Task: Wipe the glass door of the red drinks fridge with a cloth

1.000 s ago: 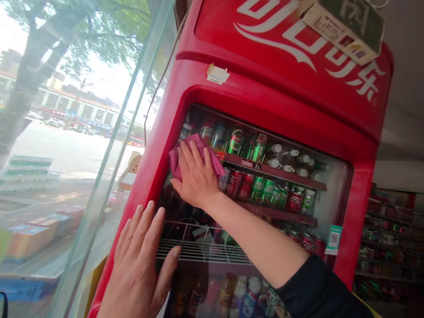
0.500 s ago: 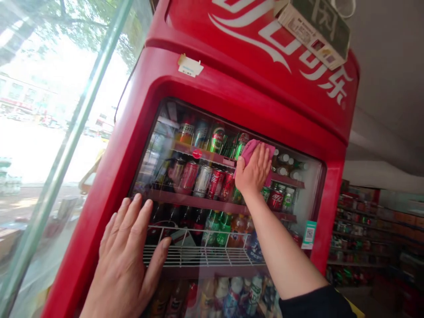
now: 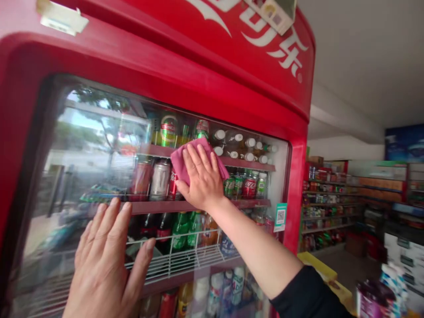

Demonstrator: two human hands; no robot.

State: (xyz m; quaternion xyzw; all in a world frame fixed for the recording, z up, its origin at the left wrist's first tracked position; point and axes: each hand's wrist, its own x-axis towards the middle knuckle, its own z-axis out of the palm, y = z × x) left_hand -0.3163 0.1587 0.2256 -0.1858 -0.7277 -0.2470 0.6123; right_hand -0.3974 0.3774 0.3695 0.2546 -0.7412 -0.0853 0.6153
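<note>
Under the fingers of my right hand (image 3: 203, 181) lies a pink cloth (image 3: 179, 161), flat against the glass door (image 3: 82, 176) of a red cooler (image 3: 185, 79). The cloth is plain and matte, a dusty rose, roughly four-sided and sitting askew; one corner juts out left of my fingertips, its top edge shows just above them, and a strip runs down past my little finger. Those fingers are straight and slightly parted, pressing it rather than gripping, with my thumb stretched out near its lower left edge. Lower and to the left, my left hand (image 3: 102, 256) is raised, palm toward the glass, its fingers close together and the thumb wide; I cannot tell whether it touches. Behind the door, a silver can (image 3: 160, 179) stands left of my right thumb, white-capped bottles (image 3: 245, 148) lie right of my right fingertips, and a wire rack (image 3: 172, 260) extends beside my left thumb.
</note>
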